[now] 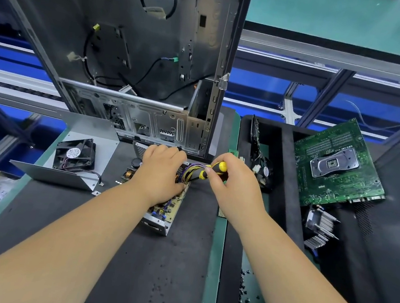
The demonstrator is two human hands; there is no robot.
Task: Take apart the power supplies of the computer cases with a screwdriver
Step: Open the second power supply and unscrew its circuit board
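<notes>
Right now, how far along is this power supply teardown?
Done: the metal cover is off, with the fan lying on it. In hand: the left hand steadies the opened power supply while the right hand works the screwdriver among its wires. Left: the circuit board sits in its tray.

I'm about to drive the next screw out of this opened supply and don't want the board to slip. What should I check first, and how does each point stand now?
1. Screwdriver held firmly: ok, the right hand grips its yellow-black handle.
2. Power supply steadied: ok, the left hand presses down on it.
3. Tip seated in a screw: cannot tell, the tip is hidden behind the wires and left hand.
4. Wires clear of the tip: not ok, the bundle crosses the shaft.
5. Cover and fan out of the way: ok, both lie to the left, apart from the supply.
</notes>
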